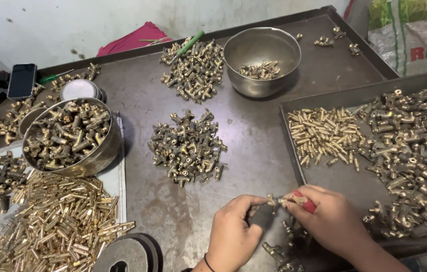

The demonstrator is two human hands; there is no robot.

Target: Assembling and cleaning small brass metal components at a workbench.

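Left hand (233, 229): at the table's near edge, fingers pinched on a small brass fitting (272, 201).
Right hand (327, 214): closed around a red-handled tool (304, 202), its tip meeting the fitting between the two hands.
Fitting: held just above the table (254, 126), near the tray's front left corner.
Tray (334, 176): dark and shallow, on the right; a heap of slim brass pins (324, 133) lies at its left, a larger mass of tee-shaped fittings (415, 151) fills its right side.
Near bowl (70, 136): steel, on the left, heaped to the rim with dark brass fittings.
Far bowl (261, 60): steel, at the back, nearly empty, a few fittings on its bottom.
Loose piles: one at the table's middle (187, 147), one at the back (194, 70) beside the far bowl, with a green-handled tool (189, 45) on it.
Brass tubes (67, 216): a spread of shiny short pieces in front of the near bowl.
Phone (22, 80): dark, at the far left edge.
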